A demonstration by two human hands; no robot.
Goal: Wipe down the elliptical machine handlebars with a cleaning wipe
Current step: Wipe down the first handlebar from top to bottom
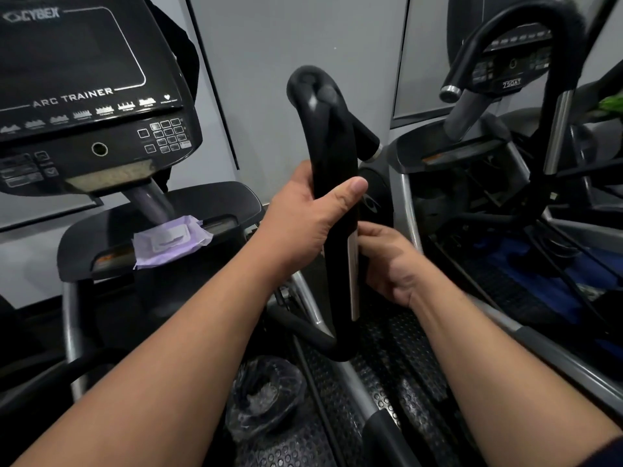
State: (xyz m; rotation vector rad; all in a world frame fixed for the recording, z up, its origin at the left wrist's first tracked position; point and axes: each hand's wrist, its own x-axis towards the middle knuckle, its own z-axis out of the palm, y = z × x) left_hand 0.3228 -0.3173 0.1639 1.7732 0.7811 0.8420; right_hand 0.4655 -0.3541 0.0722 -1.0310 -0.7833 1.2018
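A black curved handlebar of the machine rises in the middle of the view, with a silver strip low on its right side. My left hand grips its shaft, thumb across the front. Just below, my right hand curls its fingers round the right side of the bar, by the silver strip. No wipe shows in either hand; my right palm is hidden. A purple pack of cleaning wipes lies on the console tray at the left.
The console marked ARC TRAINER stands at upper left above the tray. A second machine with a looped handlebar stands at the right. A bin lined with a black bag sits on the studded floor below.
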